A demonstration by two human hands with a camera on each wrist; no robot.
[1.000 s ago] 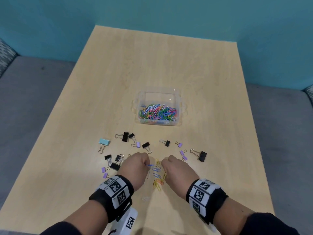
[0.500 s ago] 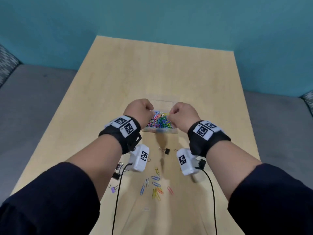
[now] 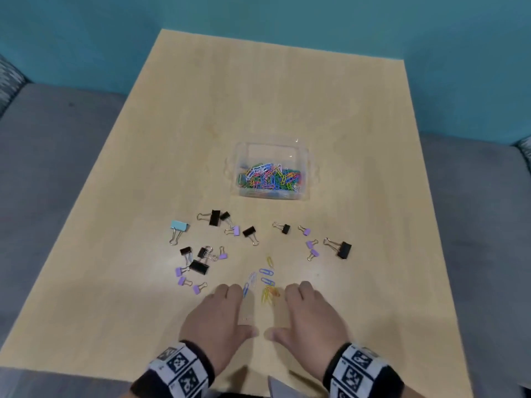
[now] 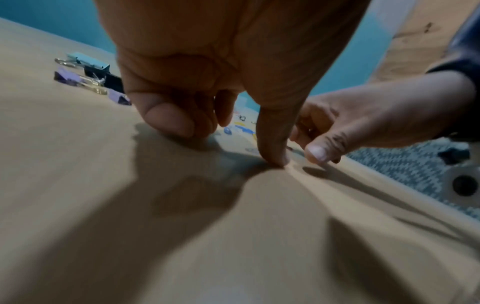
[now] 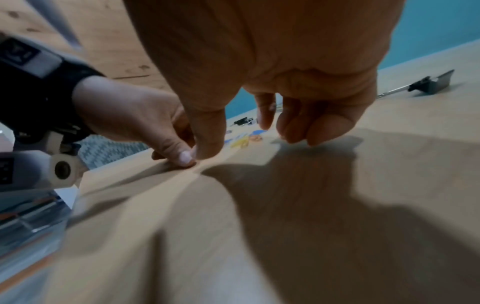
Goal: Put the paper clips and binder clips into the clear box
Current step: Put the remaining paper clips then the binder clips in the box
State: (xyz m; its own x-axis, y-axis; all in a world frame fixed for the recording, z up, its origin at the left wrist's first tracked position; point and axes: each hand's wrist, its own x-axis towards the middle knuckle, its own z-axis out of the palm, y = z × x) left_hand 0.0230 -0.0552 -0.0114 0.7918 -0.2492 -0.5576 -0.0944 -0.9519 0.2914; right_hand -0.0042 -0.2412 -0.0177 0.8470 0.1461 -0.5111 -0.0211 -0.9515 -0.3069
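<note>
We see a light wooden desk [image 3: 287, 96], its pale grain running away from us toward a flat teal wall [image 3: 86, 30] that fills the top of the head view. On both sides of the desk lies a grey floor [image 3: 51, 156], and at the far left and far right edges a patch of grey-and-white patterned fabric [image 3: 8, 79] shows. In the left wrist view the same woven pattern [image 4: 405, 170] appears just past the desk's edge.

On the table [image 3: 178, 116], the clear box [image 3: 304, 156] sits behind scattered binder clips [image 3: 214, 217] — loose paper clips [image 3: 266, 272] nearer, between both hands.
</note>
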